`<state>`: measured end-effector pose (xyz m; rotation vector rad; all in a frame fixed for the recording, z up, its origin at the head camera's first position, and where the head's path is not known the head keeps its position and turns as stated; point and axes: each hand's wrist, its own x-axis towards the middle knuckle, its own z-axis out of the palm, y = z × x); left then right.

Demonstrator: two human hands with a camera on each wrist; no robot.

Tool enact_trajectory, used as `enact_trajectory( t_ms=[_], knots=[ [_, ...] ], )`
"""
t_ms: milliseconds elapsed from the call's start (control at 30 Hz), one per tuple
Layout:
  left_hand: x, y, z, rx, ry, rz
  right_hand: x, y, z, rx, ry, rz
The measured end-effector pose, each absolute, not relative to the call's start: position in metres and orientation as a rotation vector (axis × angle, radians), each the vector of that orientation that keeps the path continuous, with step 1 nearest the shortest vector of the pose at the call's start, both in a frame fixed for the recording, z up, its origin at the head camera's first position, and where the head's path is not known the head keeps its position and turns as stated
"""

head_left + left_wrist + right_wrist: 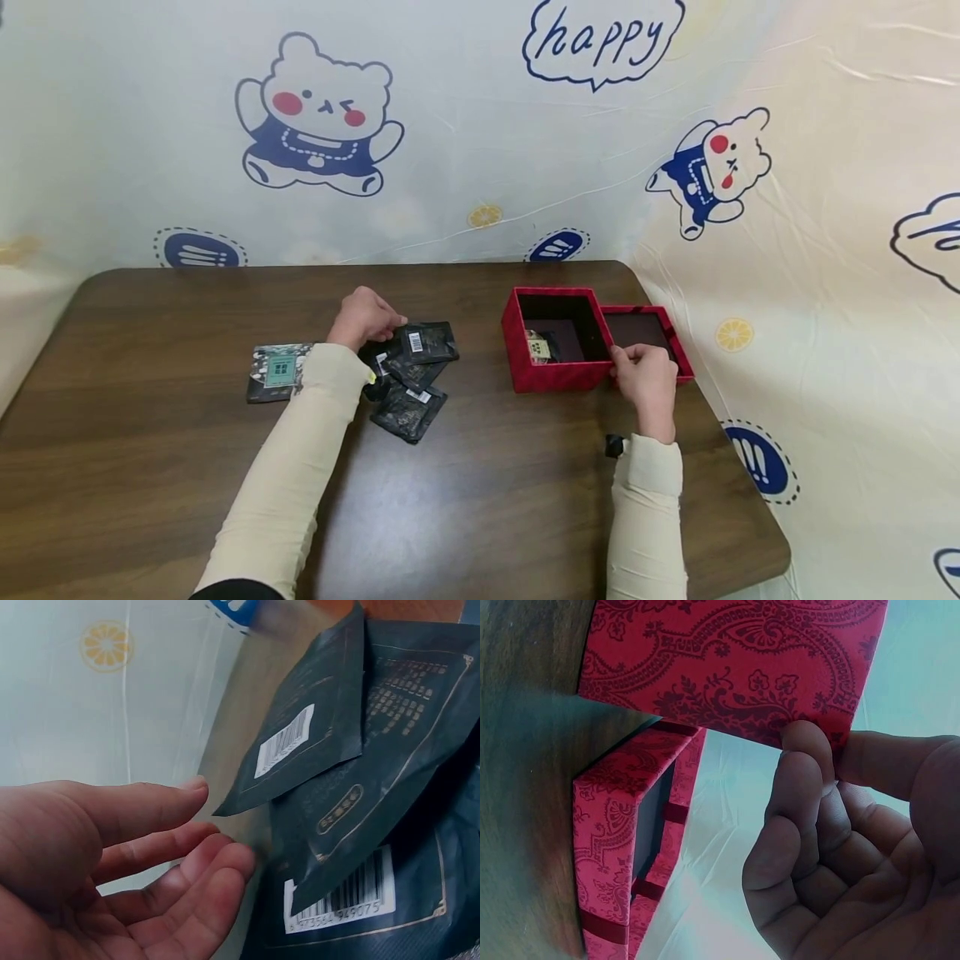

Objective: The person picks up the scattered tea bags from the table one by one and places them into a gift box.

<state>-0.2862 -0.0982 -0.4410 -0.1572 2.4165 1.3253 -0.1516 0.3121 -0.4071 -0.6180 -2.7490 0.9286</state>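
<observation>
My left hand (363, 318) is at the far edge of a loose pile of black sachets (427, 342). In the left wrist view, its thumb and loosely bent fingers (202, 900) stand just short of the corner of a sachet (300, 742) with a barcode label. My right hand (647, 379) pinches the near right corner of an open red box (555, 379). Thumb and fingertips meet on the patterned wall of the box (735, 667) in the right wrist view. Inside the box lies a small packet with a pale label (537, 346).
Right of the box sits a shallow red lid (681, 354), its dark inside facing up. A patterned packet with a teal label (280, 372) lies left of the sachets, partly behind the left sleeve. A printed curtain (450, 125) hangs behind the brown table (480, 517).
</observation>
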Motion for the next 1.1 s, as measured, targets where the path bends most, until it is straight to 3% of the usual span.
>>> enact_trajectory(
  t_ms=[433,1100],
  knots=[
    [-0.292,-0.096,-0.445,-0.132,2.346,1.377,-0.152,0.312,-0.406,-0.594,-2.745,0.903],
    [-0.284,-0.094,-0.409,-0.126,2.029,1.794,-0.153,0.312,-0.407,-0.600,-2.750,0.909]
  ],
)
